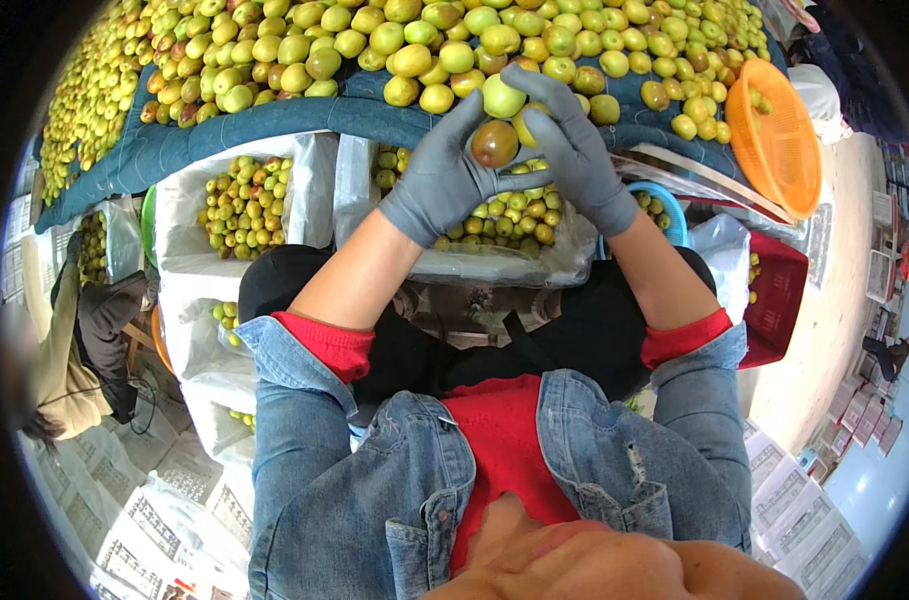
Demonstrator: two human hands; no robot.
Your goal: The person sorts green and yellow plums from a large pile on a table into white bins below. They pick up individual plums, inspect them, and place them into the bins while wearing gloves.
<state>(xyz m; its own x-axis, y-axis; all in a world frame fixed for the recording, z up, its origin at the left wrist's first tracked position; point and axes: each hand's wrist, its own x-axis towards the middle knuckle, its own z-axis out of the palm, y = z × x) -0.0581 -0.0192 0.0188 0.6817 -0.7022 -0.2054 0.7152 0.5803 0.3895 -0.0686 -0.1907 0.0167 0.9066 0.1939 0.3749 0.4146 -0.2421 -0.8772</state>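
Both hands wear grey gloves and meet at the near edge of a table heaped with green and reddish jujube-like fruits (417, 60). My left hand (447, 172) is cupped under a brown-red fruit (495, 143), its thumb and fingers around it. A pale green fruit (503, 96) sits between the fingertips of both hands, and a yellow-green fruit (530, 125) lies under the fingers of my right hand (574, 150). Which hand bears the pale green one is hard to tell. Below the hands stands a plastic-lined crate (492, 270) holding more fruits.
Blue quilted cloth (259, 120) covers the table edge. Another lined crate of fruit (304, 195) is at left, an orange basket (773, 139) at right, with a blue basket (675, 214) and a red crate (777, 300) below. Another person (71, 360) sits at far left.
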